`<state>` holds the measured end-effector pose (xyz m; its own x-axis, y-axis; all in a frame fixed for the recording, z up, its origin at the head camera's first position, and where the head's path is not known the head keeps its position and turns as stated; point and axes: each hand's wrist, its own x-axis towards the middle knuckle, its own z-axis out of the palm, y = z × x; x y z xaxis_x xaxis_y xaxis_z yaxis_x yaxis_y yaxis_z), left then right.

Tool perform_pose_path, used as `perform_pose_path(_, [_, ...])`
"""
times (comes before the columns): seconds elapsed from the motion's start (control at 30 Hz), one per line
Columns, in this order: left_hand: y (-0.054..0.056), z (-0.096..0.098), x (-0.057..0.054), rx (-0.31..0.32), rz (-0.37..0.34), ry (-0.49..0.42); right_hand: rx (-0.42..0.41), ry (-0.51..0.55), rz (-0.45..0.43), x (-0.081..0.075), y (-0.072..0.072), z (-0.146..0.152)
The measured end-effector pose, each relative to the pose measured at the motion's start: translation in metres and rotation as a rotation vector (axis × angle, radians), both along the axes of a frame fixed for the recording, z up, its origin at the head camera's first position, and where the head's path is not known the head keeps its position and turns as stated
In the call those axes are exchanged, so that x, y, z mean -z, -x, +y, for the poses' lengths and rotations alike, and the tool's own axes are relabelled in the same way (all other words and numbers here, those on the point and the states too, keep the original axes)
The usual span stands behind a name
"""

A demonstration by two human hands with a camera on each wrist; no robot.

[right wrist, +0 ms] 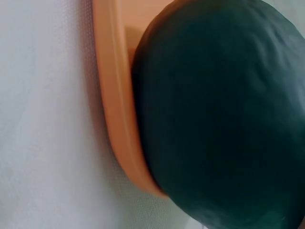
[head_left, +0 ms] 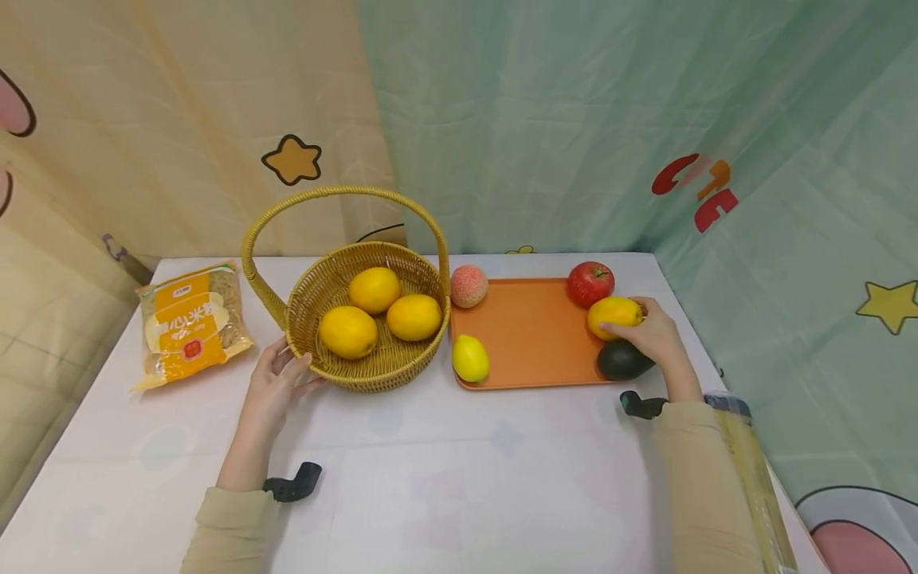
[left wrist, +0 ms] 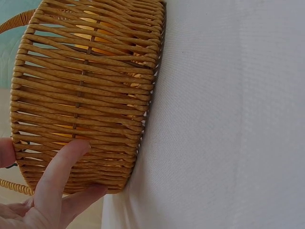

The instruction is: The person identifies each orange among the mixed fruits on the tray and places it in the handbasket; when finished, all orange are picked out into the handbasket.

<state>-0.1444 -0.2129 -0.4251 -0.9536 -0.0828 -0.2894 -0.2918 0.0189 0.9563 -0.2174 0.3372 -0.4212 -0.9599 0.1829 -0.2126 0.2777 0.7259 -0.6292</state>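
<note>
My left hand (head_left: 276, 387) grips the near-left rim of a wicker basket (head_left: 387, 375), thumb over the rim and fingers against the outside weave. Three yellow mangoes lie in the basket, one of them a mango (head_left: 347, 332) near the left hand. Over the right end of an orange tray (head_left: 534, 335), my right hand (head_left: 656, 331) holds another yellow mango (head_left: 612, 317) between thumb and fingers. A dark green avocado (head_left: 620, 360) sits just below that hand and fills much of the right wrist view. Behind the held mango is a red tomato (head_left: 590, 284).
A pink, rough-skinned round fruit (head_left: 469, 286) sits at the tray's back-left corner, close to the basket. In the front-left corner lies a lemon (head_left: 470, 359). An orange-and-clear food bag (head_left: 192, 323) lies left of the basket. The tall basket handle (head_left: 344, 191) arches upward. Curtains stand behind the table.
</note>
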Motion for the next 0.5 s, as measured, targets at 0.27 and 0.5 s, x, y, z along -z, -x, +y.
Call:
perform_pose_path(0.27, [0.001, 0.0, 0.001, 0.0, -0.007, 0.024, 0.011, 0.034, 0.061, -0.005, -0.007, 0.002])
perform_pose_path(0.5, [0.001, 0.0, 0.002, -0.002, -0.006, 0.03, 0.046, 0.072, 0.106, -0.016, -0.014, -0.007])
